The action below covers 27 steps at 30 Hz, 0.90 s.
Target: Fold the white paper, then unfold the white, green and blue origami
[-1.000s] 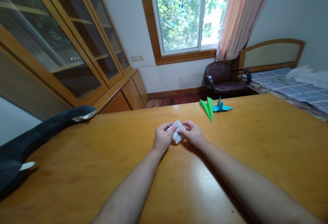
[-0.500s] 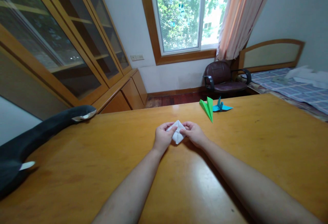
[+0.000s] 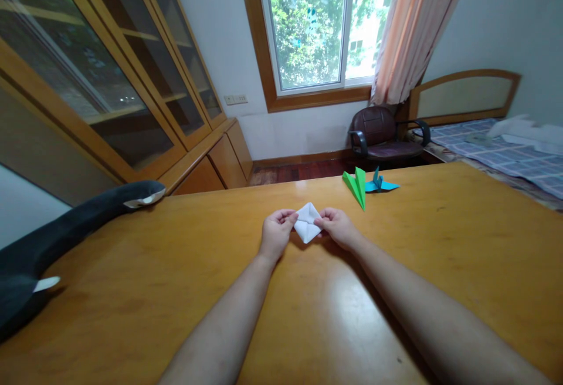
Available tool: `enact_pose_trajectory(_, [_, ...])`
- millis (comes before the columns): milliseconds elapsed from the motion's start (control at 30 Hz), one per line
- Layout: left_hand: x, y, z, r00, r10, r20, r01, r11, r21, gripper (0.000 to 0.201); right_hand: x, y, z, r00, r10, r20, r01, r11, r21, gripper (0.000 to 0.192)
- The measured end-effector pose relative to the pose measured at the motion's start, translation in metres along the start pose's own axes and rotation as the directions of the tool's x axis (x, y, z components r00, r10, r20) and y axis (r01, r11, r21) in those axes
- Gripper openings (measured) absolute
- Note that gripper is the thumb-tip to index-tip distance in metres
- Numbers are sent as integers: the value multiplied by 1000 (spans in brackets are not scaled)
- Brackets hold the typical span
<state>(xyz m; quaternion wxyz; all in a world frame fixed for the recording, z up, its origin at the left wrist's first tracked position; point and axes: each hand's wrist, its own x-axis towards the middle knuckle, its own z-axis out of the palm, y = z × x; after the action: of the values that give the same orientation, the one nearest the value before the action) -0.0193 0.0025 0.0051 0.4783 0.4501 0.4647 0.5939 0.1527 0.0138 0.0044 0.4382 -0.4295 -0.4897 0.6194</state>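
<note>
- Head view, edges and open room: the wooden table is spreading wide around both hands, with bare top lying to the left, to the right and toward the person; its far edge is running just behind the green paper plane and the blue paper crane, which are sitting side by side near that edge, the crane just right of the plane.
- A dark plush toy is lying along the table's left edge, well apart from the hands.
- Head view, surface and room: the tabletop is glossy and is catching a pale sheen between the forearms. Beyond it a glass-fronted cabinet is lining the left wall, a window with a peach curtain is facing the person, and a dark armchair and a bed are standing at the right.
- Head view, the folded piece: the white folded paper is being held near the table's middle, close over the top; whether it is touching the wood is unclear. It is showing as a diamond, with its long axis running from the far point toward the person and its side corners pointing left and right.
- The left hand is curling closed, pinching the paper's left corner between thumb and fingertips.
- The right hand is likewise pinching the right corner.
</note>
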Motion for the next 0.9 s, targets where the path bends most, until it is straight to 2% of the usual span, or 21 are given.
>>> enact_pose_trajectory(133, [3, 2, -5, 999, 9, -43, -8, 1000, 16, 38, 0, -1, 1, 1000, -12, -1, 12, 998, 62, 31])
enact_pose_trajectory(333, [3, 4, -4, 998, -48, -48, 41, 990, -134, 37, -5, -5, 3, 1000, 19, 24, -20, 998, 55, 27])
enact_pose_trajectory(467, [4, 4, -4, 997, -52, -59, 41, 984, -175, 43, -5, -6, 2, 1000, 2, 19, -2, 1000, 20, 25])
enact_pose_trajectory(633, [6, -1, -4, 997, 15, -80, -23, 995, -100, 39, -1, -1, 1, 999, -38, 18, 38, 999, -10, 25])
enact_pose_trajectory(733, [4, -2, -5, 989, 124, -78, -116, 988, 98, 33, 2, 3, 1, 995, -92, -25, 92, 995, -27, 26])
enact_pose_trajectory(800, [-1, 0, -5, 950, 309, -51, -272, 893, 358, 27, 2, 5, 1, 980, -187, -67, 181, 980, -85, 24])
enact_pose_trajectory(867, [-8, 3, -4, 866, 494, 82, -445, 682, 581, 20, 2, 6, 1, 945, -310, -105, 285, 937, -203, 19])
enact_pose_trajectory(900, [-11, 5, -3, 822, 538, 187, -521, 577, 630, 18, 1, 6, 2, 923, -367, -117, 326, 906, -271, 17])
